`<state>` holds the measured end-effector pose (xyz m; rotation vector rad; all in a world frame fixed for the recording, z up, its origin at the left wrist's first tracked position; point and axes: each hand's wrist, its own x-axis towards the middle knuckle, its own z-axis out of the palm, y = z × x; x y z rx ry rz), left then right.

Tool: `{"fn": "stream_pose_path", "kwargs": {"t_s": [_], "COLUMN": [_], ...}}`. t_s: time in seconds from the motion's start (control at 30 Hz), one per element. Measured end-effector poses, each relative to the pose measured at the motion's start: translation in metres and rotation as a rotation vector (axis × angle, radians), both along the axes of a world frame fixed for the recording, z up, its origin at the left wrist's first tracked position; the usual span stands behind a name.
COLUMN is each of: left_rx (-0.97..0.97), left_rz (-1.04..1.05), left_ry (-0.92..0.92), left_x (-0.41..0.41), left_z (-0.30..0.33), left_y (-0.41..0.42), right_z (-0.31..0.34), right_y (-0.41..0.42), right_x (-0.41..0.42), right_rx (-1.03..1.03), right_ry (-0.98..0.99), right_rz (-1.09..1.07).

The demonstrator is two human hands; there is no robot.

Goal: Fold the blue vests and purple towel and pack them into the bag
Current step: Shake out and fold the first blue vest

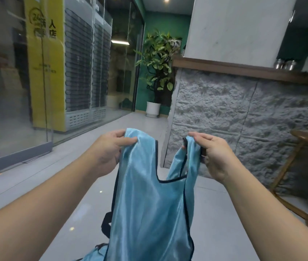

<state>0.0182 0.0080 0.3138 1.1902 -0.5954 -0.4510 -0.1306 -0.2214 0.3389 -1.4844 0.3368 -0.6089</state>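
Stage: early, nothing seen folded or packed | vest [149, 204] held up unfolded, straps pinched by left hand [109, 153] and right hand [215, 157] | towel, bag: unseen

potted plant [157, 59] beside stone counter [243, 117]; wooden chair [300, 166] at right

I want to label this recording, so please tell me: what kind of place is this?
Probably a shop or cafe interior: a stone-faced counter with a wooden top, glass partitions with yellow signage, and a potted plant on a tiled floor.
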Motion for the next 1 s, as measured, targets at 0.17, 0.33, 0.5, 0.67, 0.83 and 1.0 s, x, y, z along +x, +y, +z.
{"fn": "stream_pose_path", "kwargs": {"t_s": [0.17, 0.33, 0.5, 0.67, 0.83, 1.0], "left_rx": [-0.016, -0.040, -0.088, -0.069, -0.053, -0.043], "left_rz": [0.174, 0.320, 0.312, 0.319, 0.323, 0.302], "left_ry": [-0.134, -0.105, -0.011, -0.023, -0.035, -0.072], "left_x": [0.014, 0.040, 0.052, 0.048, 0.043, 0.036], "left_z": [0.033, 0.038, 0.025, 0.020, 0.023, 0.022], "left_y": [0.004, 0.015, 0.012, 0.007, 0.012, 0.014], "right_z": [0.021, 0.018, 0.000, -0.003, -0.012, -0.018], "right_y": [-0.013, -0.032, -0.036, -0.033, -0.033, -0.031], "right_x": [0.001, 0.011, 0.010, 0.014, 0.029, 0.033], "right_rx": [-0.233, -0.179, 0.157, -0.492, -1.010, -0.977], "right_ry": [0.008, -0.007, 0.021, 0.363, 0.734, 0.752], "right_rz": [0.005, -0.156, -0.001, 0.026, -0.025, -0.053]}}
